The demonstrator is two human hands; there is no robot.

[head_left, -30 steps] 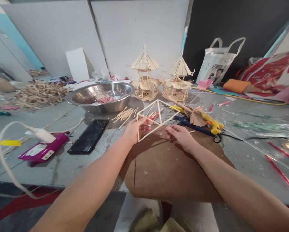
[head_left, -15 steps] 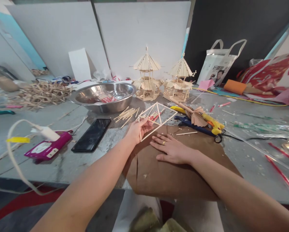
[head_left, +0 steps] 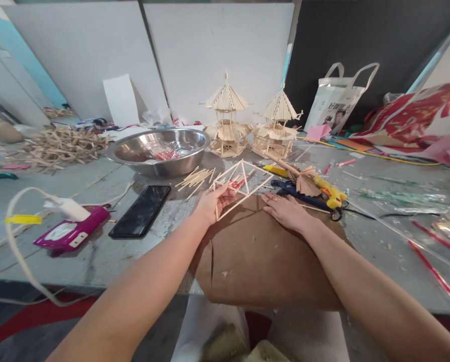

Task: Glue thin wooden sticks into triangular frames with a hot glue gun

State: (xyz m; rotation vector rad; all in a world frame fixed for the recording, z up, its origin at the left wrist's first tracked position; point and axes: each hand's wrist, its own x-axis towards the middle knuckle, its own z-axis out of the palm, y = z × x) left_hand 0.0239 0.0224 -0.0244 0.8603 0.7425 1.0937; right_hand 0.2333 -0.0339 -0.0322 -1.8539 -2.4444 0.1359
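Observation:
My left hand (head_left: pixel 212 202) is closed on one corner of a frame of thin wooden sticks (head_left: pixel 247 187), holding it tilted over the far edge of a brown board (head_left: pixel 262 261). My right hand (head_left: pixel 285 211) lies flat on that board, palm down, fingers stretched out and a ring on one of them. A single wooden stick (head_left: pixel 317 208) shows just beyond it, partly hidden by the hand. Close by on the right are a blue and yellow glue gun (head_left: pixel 332 195) and a brown pleated paper piece (head_left: pixel 306 183). Loose sticks (head_left: pixel 195 180) lie behind my left hand.
Two stick-built pagoda models (head_left: pixel 227 120) stand at the back. Left of them sits a steel basin (head_left: pixel 134 161) with packets inside. A black phone (head_left: pixel 140 211) and a purple power strip (head_left: pixel 72 229) with a white cable are at left. A white bag (head_left: pixel 332 103) stands back right.
My right hand has slid right and away from me across the brown board, toward the loose stick by the glue gun. My left hand keeps the stick frame nearly still.

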